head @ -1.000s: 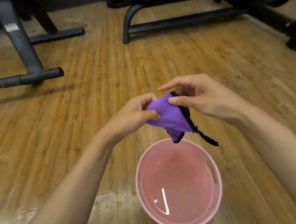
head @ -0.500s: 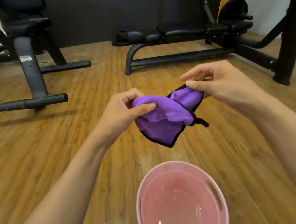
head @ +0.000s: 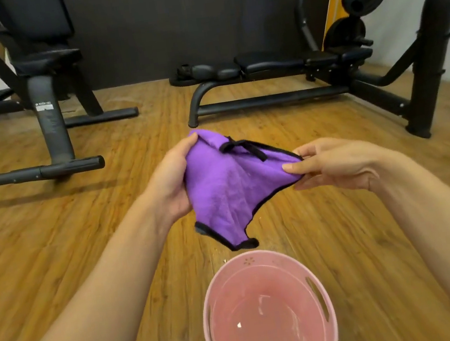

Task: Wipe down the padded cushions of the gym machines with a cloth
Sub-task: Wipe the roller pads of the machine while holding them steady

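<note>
Above the pink basin (head: 248,265) with shallow water, the left hand (head: 170,183) grips the purple cloth (head: 226,188) and the right hand (head: 341,164) pinches its corner.

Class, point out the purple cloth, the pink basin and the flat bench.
cloth (head: 229,189), head view, middle of its purple face.
basin (head: 258,260), head view, inside of its far wall.
bench (head: 269,61), head view, its middle pad.
</note>
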`<move>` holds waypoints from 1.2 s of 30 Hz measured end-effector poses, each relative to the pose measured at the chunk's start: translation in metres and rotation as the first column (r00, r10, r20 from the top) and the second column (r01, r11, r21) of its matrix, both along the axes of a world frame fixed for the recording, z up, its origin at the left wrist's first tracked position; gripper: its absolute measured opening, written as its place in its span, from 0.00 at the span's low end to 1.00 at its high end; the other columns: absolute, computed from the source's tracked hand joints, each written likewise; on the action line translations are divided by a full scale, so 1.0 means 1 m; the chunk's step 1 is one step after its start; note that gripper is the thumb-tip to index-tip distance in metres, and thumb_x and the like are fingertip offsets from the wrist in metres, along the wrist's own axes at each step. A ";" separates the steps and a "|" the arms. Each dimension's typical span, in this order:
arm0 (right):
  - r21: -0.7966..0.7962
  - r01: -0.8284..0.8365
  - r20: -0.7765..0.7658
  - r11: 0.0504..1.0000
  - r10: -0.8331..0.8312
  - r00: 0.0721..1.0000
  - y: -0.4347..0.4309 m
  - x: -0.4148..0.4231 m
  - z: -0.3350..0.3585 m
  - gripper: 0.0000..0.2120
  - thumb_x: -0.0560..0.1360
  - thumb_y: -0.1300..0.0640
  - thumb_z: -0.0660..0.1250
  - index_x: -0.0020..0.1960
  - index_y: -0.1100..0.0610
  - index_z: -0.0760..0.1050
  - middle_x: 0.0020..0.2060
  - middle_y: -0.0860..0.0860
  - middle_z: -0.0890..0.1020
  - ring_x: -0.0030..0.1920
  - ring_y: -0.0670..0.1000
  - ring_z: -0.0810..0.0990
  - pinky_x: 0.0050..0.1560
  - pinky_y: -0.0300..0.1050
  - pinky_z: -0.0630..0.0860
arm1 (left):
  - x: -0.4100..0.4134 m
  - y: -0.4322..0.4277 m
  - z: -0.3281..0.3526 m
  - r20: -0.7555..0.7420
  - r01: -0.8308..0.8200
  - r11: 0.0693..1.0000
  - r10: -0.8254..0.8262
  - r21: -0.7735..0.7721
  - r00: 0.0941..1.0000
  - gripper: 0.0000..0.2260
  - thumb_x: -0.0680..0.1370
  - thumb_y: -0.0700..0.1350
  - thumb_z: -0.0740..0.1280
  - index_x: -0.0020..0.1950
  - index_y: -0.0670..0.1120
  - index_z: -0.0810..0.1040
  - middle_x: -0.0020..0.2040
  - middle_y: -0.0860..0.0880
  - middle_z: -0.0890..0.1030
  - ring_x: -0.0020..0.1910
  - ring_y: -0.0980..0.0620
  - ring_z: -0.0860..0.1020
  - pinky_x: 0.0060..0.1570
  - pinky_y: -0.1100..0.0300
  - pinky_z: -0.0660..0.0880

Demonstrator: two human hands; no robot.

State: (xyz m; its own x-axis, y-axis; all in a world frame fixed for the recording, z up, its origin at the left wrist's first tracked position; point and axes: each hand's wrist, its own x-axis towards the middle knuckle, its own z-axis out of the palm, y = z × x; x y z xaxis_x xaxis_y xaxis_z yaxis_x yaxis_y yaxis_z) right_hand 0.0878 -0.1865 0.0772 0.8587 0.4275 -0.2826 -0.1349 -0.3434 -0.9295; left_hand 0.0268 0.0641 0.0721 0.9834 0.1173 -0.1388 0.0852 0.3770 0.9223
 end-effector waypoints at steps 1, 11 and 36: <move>0.034 0.012 -0.017 0.999 -0.011 1.000 0.000 -0.001 -0.002 0.08 0.80 0.57 0.69 0.55 0.61 0.79 0.49 0.60 0.81 0.50 0.56 0.79 0.53 0.47 0.80 | -0.002 0.003 -0.002 -0.106 0.024 0.999 -0.028 -0.038 0.994 0.16 0.86 0.50 0.60 0.48 0.45 0.84 0.46 0.43 0.86 0.42 0.47 0.86 0.46 0.57 0.83; 0.362 0.035 -0.240 0.932 0.057 0.969 -0.001 -0.008 -0.019 0.14 0.69 0.65 0.70 0.55 0.60 0.82 0.50 0.56 0.86 0.48 0.53 0.85 0.55 0.45 0.82 | -0.010 0.012 -0.018 -0.024 0.134 0.984 -0.137 -0.118 0.990 0.13 0.85 0.43 0.62 0.66 0.41 0.80 0.53 0.44 0.87 0.47 0.49 0.87 0.46 0.56 0.84; 0.256 0.262 0.351 0.931 -0.342 0.872 -0.014 -0.007 -0.011 0.10 0.77 0.66 0.72 0.57 0.59 0.80 0.46 0.57 0.87 0.47 0.53 0.87 0.45 0.49 0.84 | -0.019 0.025 -0.006 0.225 -0.160 0.759 0.018 0.632 0.974 0.15 0.73 0.33 0.78 0.59 0.42 0.85 0.49 0.46 0.87 0.47 0.53 0.84 0.48 0.64 0.82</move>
